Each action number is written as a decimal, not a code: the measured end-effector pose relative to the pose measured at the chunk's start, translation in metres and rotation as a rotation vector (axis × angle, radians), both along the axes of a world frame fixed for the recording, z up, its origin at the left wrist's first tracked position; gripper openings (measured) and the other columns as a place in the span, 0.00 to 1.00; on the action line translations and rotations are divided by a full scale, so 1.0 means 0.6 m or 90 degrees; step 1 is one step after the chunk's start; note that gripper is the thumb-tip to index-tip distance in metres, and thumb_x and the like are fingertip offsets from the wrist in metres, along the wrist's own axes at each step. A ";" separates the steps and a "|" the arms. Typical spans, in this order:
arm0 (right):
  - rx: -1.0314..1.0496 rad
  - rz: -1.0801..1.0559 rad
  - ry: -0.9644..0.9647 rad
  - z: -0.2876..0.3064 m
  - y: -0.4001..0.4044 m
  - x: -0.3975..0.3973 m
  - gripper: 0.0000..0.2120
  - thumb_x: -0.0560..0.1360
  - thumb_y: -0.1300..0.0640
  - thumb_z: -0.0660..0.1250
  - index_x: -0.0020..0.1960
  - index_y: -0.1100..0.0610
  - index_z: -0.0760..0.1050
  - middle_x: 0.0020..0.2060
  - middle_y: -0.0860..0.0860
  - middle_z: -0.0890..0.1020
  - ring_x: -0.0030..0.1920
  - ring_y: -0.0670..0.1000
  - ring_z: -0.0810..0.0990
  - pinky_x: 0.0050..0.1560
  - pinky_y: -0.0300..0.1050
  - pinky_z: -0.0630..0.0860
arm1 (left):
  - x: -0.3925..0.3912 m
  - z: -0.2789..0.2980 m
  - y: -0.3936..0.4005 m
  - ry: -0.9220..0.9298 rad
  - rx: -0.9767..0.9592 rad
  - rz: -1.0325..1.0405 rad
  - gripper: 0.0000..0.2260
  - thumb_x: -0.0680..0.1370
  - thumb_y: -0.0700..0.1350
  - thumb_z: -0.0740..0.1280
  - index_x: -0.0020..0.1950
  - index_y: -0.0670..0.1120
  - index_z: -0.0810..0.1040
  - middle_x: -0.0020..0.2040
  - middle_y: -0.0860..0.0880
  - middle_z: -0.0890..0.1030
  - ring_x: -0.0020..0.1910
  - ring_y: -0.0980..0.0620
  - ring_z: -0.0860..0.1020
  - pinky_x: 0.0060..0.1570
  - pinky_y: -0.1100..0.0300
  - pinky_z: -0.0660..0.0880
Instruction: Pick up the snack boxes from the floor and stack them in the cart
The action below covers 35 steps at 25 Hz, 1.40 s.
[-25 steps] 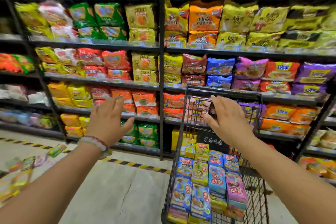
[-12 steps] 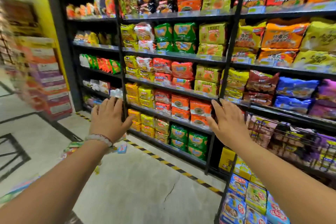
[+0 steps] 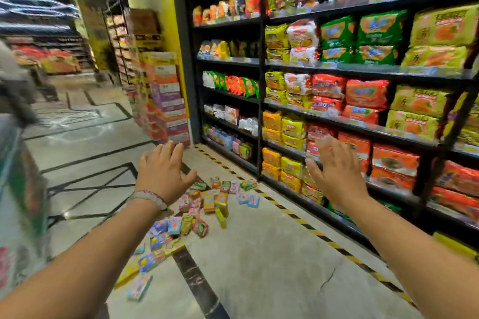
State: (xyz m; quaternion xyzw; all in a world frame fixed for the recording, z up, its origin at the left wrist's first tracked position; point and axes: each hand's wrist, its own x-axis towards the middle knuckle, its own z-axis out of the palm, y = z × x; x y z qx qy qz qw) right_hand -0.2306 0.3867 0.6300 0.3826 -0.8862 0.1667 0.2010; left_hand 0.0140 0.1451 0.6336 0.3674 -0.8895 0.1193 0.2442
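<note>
Several small colourful snack boxes (image 3: 207,202) lie scattered on the floor beside the yellow-black striped line, from near the shelf foot down toward the lower left. My left hand (image 3: 162,171) is raised above the pile, fingers spread, holding nothing. My right hand (image 3: 335,171) is held out in front of the shelf at the same height, fingers straight and empty. The cart is out of view.
Black shelves (image 3: 363,70) full of noodle packs line the right side. A stack of cartons (image 3: 166,101) stands against a yellow pillar. A blurred person (image 3: 13,85) is at the far left, and a green display edge (image 3: 23,189) at the left.
The view has swung left: the cart has left the frame and the pile of boxes on the floor has come into view. Both hands stay raised and empty.
</note>
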 end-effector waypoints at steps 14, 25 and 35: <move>0.021 0.148 -0.030 -0.081 -0.347 -0.031 0.30 0.78 0.41 0.46 0.76 0.54 0.57 0.74 0.58 0.58 0.74 0.59 0.53 0.72 0.53 0.43 | 0.064 -0.088 -0.228 -0.022 0.045 0.167 0.30 0.71 0.61 0.59 0.67 0.44 0.70 0.63 0.44 0.74 0.63 0.43 0.71 0.61 0.42 0.65; 0.052 0.207 -0.008 -0.094 -0.567 -0.282 0.27 0.80 0.44 0.49 0.77 0.52 0.51 0.75 0.55 0.54 0.74 0.55 0.49 0.72 0.51 0.40 | -0.188 -0.119 -0.411 -0.016 0.069 0.210 0.31 0.72 0.62 0.56 0.68 0.44 0.69 0.65 0.43 0.73 0.64 0.43 0.71 0.62 0.42 0.64; 0.070 0.169 -0.051 -0.156 -0.702 -0.430 0.27 0.80 0.45 0.52 0.76 0.53 0.56 0.74 0.57 0.58 0.74 0.57 0.53 0.72 0.53 0.43 | -0.351 -0.169 -0.567 -0.033 0.109 0.184 0.34 0.70 0.64 0.49 0.69 0.45 0.68 0.66 0.44 0.72 0.66 0.44 0.69 0.63 0.43 0.65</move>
